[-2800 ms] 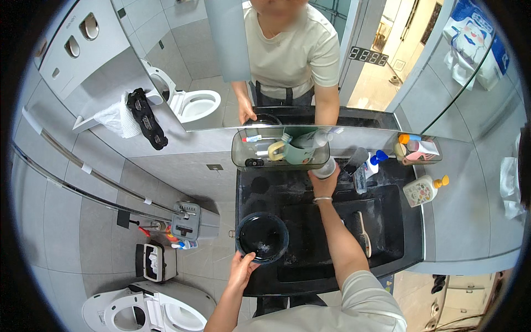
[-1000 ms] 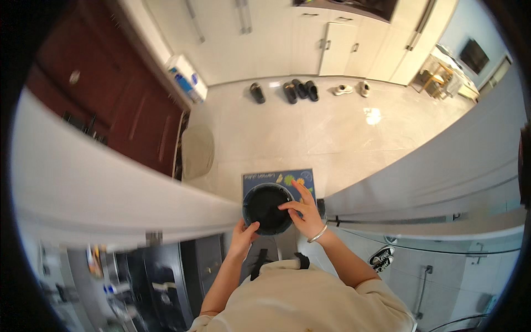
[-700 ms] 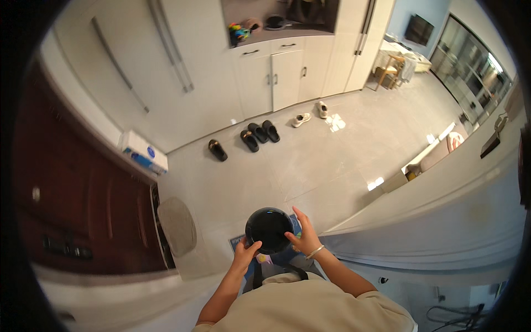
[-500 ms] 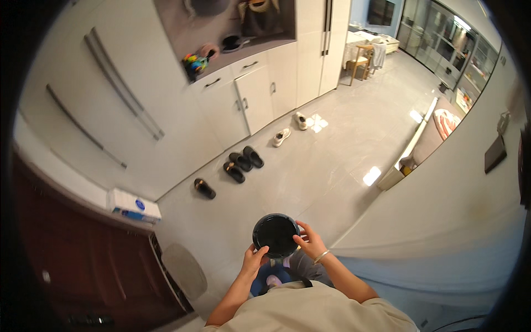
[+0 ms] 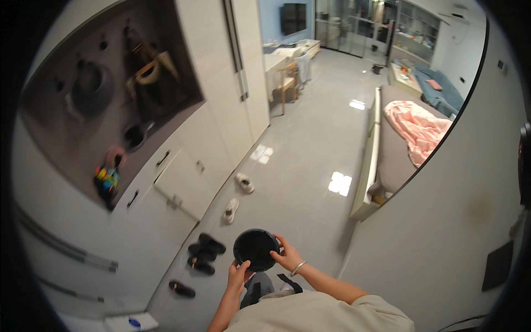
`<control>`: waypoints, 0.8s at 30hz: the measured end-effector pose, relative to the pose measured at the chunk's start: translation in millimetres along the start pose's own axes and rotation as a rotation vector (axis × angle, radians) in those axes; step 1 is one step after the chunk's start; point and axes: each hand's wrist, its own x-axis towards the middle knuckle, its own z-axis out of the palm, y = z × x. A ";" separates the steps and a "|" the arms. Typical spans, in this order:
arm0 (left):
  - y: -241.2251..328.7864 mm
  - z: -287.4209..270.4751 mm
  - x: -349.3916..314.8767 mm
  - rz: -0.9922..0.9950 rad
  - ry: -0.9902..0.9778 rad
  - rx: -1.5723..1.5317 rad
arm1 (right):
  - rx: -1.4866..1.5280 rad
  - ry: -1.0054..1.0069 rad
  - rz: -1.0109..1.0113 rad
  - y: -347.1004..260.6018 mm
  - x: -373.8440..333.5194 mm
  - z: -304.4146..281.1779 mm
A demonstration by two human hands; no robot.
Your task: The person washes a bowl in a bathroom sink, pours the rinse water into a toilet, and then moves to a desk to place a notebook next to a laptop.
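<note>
A round, dark, shallow bowl-like container is held out in front of my body at waist height, its open side facing up. The inside looks black, and I cannot make out anything in it. My left hand grips the near left rim, thumb over the edge. On the right rim, my right hand is closed with its thumb on top and fingers around the outside. A bangle circles my right wrist.
Black slippers and white sneakers lie on the floor along the white cabinets at left. Ahead right stands a bed with a pink blanket. A wooden chair stands by a desk further off. A grey-white wall runs along my right.
My view has turned right and lifted toward the room, bringing the bed and hanging bags into sight. Both hands keep the dark container in front of me.
</note>
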 end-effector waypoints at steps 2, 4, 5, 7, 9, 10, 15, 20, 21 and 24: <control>16.1 18.5 71.5 -0.012 -0.085 0.037 | -0.004 0.068 -0.012 2.1 55.9 -23.7; 38.7 44.6 142.5 -0.018 -0.140 0.078 | 0.035 0.148 -0.027 3.0 116.4 -44.4; 51.1 61.4 174.3 -0.033 -0.183 0.076 | 0.017 0.204 -0.019 8.1 142.2 -53.9; 81.9 90.8 244.4 -0.080 -0.246 0.155 | -0.026 0.328 -0.035 2.2 202.4 -80.0; 101.2 134.3 309.8 -0.137 -0.355 0.216 | 0.005 0.427 0.091 1.1 249.3 -103.3; 113.8 156.9 341.8 -0.171 -0.426 0.260 | 0.026 0.435 0.112 2.3 270.8 -120.9; 164.4 284.3 445.7 -0.276 -0.589 0.491 | 0.164 0.705 0.157 -6.4 352.1 -207.1; 156.3 401.8 588.5 -0.449 -0.735 0.732 | 0.143 0.852 0.257 19.1 451.1 -317.5; 162.6 427.0 607.9 -0.464 -0.739 0.738 | 0.133 0.858 0.261 25.5 476.8 -340.5; 189.4 504.4 653.3 -0.479 -0.757 0.708 | 0.136 0.849 0.167 50.3 550.6 -411.0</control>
